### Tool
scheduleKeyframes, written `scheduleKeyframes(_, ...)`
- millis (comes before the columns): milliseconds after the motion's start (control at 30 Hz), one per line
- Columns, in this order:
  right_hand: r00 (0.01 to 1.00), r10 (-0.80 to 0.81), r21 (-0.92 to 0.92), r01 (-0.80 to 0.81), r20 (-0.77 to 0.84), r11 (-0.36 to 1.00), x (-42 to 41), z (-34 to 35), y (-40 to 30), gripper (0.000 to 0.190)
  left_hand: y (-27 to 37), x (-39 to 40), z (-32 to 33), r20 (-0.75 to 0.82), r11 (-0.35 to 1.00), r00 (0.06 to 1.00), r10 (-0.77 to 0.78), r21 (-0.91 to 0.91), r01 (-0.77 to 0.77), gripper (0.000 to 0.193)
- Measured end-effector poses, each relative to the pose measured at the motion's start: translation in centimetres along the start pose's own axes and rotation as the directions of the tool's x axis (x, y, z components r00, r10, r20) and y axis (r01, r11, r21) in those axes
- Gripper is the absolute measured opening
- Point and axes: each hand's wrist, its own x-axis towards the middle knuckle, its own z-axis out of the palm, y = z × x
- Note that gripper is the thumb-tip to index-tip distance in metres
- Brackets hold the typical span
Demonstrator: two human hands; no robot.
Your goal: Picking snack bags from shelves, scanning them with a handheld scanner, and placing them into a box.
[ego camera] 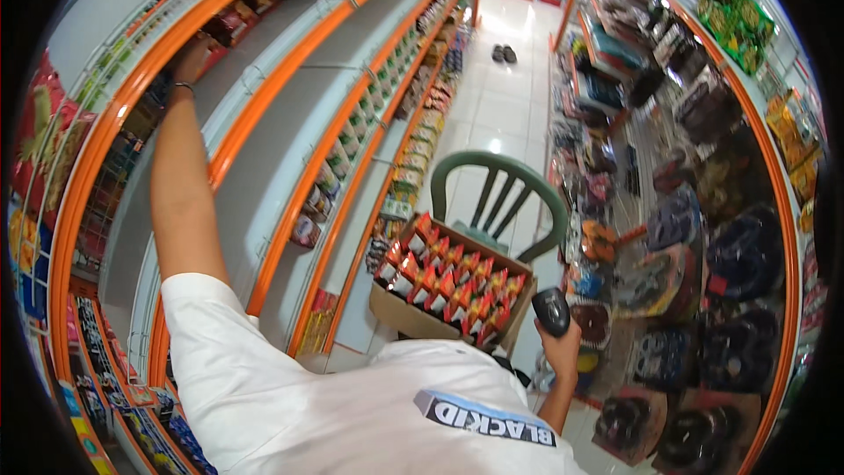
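My left hand (191,61) reaches onto an upper level of the orange-edged shelf unit (280,79), beside red packets (231,25); shadow hides its fingers, so its grip is unclear. My right hand (560,342), low at the right, holds a black handheld barcode scanner (551,312) with its head pointing up. Between my body and a green plastic chair (499,165) is an open cardboard box (412,311), filled with rows of red and orange snack packets (455,277). The box appears to rest on the chair's seat.
Small tubs or cups (359,125) and packets line the lower shelves at left. Sandals and other wrapped goods hang on a display rack (666,244) at right. A pair of dark sandals (504,53) lies on the white tiled floor (508,99) of the aisle ahead.
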Motion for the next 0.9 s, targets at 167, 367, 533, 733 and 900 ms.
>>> scheduleKeyframes(167, 0.993, 0.111, -0.008, -0.111, 0.027, 0.994, -0.1, 0.0, -0.2, 0.03, 2.7, -0.8, 5.2, 0.017, 0.985, 0.991, -0.134, -0.108, 0.135, 0.042)
scheduleKeyframes(367, 0.996, 0.063, -0.065, -0.059, 0.063, 0.996, 1.0, -0.7, 1.2, 0.032, 10.3, -2.9, 3.5, -0.057, 0.928, 0.935, -0.35, -0.16, 0.338, 0.044)
scheduleKeyframes(533, 0.993, 0.059, -0.063, -0.053, 0.098, 0.997, 3.8, -1.4, 2.7, 0.031, 18.9, -3.2, 5.1, -0.133, 0.844, 0.839, -0.527, -0.2, 0.498, 0.046)
scheduleKeyframes(733, 0.965, -0.126, 0.078, 0.11, 0.23, 0.991, 12.2, 0.5, 4.4, 0.036, 28.1, -9.0, 6.7, -0.121, 0.966, 0.96, -0.253, 0.029, 0.258, 0.046)
scheduleKeyframes(900, 0.933, -0.356, 0.058, 0.352, 0.062, 0.934, 22.8, 3.5, 6.4, 0.054, 43.2, -19.0, 15.1, 0.223, 0.853, 0.934, -0.278, -0.391, 0.347, 0.026)
